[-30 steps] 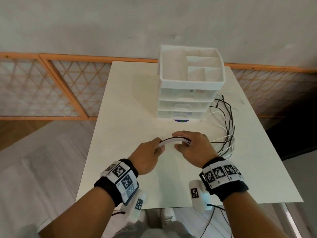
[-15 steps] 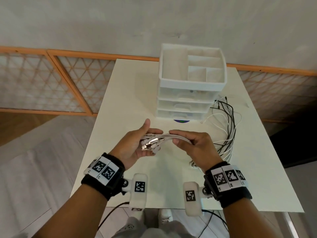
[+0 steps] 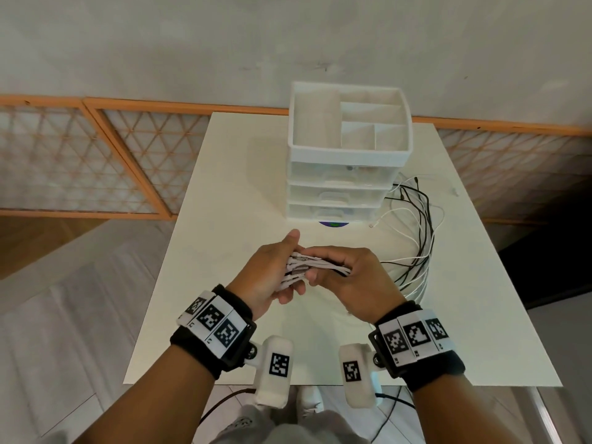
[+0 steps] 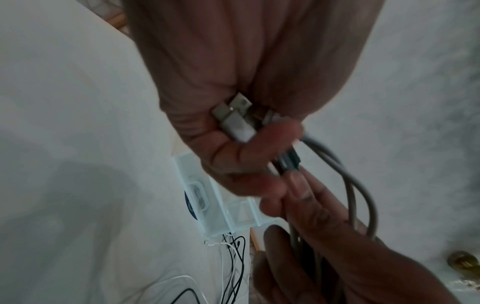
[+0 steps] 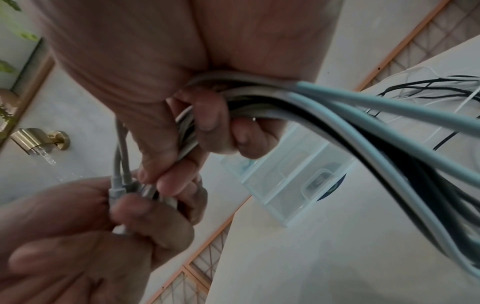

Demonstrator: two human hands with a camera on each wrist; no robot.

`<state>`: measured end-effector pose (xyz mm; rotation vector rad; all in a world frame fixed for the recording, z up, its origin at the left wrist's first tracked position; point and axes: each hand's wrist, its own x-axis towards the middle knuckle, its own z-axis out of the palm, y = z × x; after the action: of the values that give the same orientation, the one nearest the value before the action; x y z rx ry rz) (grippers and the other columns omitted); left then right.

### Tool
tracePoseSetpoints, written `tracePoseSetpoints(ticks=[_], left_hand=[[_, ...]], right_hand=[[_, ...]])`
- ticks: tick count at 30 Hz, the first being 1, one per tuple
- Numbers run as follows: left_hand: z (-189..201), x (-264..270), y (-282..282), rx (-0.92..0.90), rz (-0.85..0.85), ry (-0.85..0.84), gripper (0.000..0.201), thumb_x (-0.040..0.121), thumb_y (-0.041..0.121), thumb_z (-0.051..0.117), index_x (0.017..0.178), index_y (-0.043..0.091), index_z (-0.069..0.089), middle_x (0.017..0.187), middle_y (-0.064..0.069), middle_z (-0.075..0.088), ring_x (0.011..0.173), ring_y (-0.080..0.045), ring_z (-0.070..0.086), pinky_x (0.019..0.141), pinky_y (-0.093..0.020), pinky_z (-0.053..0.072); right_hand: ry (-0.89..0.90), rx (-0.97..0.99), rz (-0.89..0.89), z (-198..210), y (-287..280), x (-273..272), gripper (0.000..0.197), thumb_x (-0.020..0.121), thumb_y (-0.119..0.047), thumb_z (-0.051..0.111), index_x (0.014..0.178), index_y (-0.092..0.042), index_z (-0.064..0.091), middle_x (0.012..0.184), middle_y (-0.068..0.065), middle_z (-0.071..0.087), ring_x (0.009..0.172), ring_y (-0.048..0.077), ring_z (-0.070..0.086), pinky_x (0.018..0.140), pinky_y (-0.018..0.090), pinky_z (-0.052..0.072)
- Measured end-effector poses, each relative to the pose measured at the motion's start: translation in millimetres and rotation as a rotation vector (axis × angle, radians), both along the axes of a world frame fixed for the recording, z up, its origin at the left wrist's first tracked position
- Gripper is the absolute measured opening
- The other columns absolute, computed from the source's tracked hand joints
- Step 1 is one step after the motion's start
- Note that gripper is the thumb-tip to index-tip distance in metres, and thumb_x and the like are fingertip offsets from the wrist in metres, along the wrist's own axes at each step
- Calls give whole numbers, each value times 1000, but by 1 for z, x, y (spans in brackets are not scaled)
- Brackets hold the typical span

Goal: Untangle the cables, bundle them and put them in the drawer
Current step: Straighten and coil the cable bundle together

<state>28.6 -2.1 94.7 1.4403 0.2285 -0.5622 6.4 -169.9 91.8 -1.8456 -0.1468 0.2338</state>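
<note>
Both hands hold a bunch of white and black cables (image 3: 312, 267) above the middle of the white table (image 3: 224, 251). My left hand (image 3: 272, 277) grips the plug ends (image 4: 236, 117), palm turned up. My right hand (image 3: 346, 277) curls round the cable strands (image 5: 298, 98) just right of the plugs. The loose lengths (image 3: 416, 238) trail in loops on the table to the right. A white drawer unit (image 3: 347, 174) with three shut clear drawers (image 3: 336, 197) stands behind the hands, an open divided tray on top.
A blue round sticker (image 3: 333, 224) shows under the drawer unit's front. An orange lattice screen (image 3: 96, 161) runs along the wall behind the table. The floor lies to the left and right of the table.
The left hand has turned palm up and now shows the plug ends. Both hands have lifted slightly and drawn closer together with the bunch between them.
</note>
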Motion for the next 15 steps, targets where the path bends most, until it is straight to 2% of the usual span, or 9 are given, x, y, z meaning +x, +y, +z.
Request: tracePoseSetpoints(ticks=[2, 3, 5, 6, 7, 9, 12, 14, 15], left_hand=[[-2, 0, -2, 27, 35, -25, 42, 100, 42, 50, 86, 6, 66, 63, -10, 59, 43, -16, 47, 34, -17, 23], [-3, 0, -2, 29, 76, -36, 39, 98, 39, 53, 84, 6, 67, 63, -11, 59, 42, -16, 45, 34, -16, 22], [-4, 2, -2, 45, 152, -67, 35, 96, 35, 59, 82, 4, 69, 61, -10, 59, 42, -17, 44, 36, -17, 22], [-4, 3, -1, 54, 165, -85, 35, 94, 34, 61, 82, 2, 70, 59, -10, 58, 43, -18, 44, 36, -18, 23], [-3, 2, -1, 61, 161, -102, 37, 93, 35, 63, 83, 0, 70, 59, -11, 58, 44, -18, 44, 36, -18, 23], [0, 0, 1, 76, 110, -131, 44, 90, 41, 66, 86, -3, 70, 62, -15, 55, 45, -19, 42, 36, -19, 26], [5, -2, -1, 112, 1, -191, 44, 88, 45, 67, 87, 1, 71, 61, -16, 53, 45, -18, 41, 37, -20, 29], [4, -1, -4, 117, 22, -203, 41, 90, 41, 66, 86, 1, 70, 56, -14, 52, 42, -18, 40, 38, -20, 27], [3, -1, -5, 119, 54, -198, 41, 91, 40, 65, 86, -1, 69, 54, -13, 51, 41, -18, 38, 38, -20, 26]], right_hand=[[10, 22, 4, 4, 0, -1, 34, 86, -12, 75, 117, -25, 73, 99, -7, 78, 93, 5, 72, 85, 16, 51], [18, 52, 1, 6, 0, -2, 35, 86, -14, 76, 120, -23, 71, 98, -6, 78, 87, 3, 72, 80, 15, 51], [44, 96, -12, 11, -1, -5, 38, 87, -27, 73, 124, -25, 68, 87, -2, 77, 61, -1, 63, 65, 12, 47], [52, 94, -10, 11, -3, -6, 39, 86, -35, 69, 124, -28, 67, 83, 2, 76, 53, 1, 55, 60, 15, 45], [55, 81, 2, 11, -5, -6, 38, 87, -39, 66, 124, -31, 68, 82, 4, 76, 52, 6, 49, 58, 19, 44], [52, 32, 48, 9, -8, -7, 35, 94, -35, 61, 128, -33, 65, 83, 1, 74, 55, 9, 45, 58, 22, 43], [-30, -145, 185, 5, -10, -8, 40, 103, -23, 51, 141, -35, 53, 82, -8, 66, 60, -1, 51, 62, 10, 40], [-74, -209, 239, 2, -9, -9, 45, 105, -24, 47, 147, -39, 43, 81, -11, 61, 66, -3, 54, 67, 9, 41], [-58, -203, 226, 0, -10, -9, 45, 105, -27, 47, 148, -39, 39, 79, -10, 60, 64, -2, 53, 66, 10, 41]])
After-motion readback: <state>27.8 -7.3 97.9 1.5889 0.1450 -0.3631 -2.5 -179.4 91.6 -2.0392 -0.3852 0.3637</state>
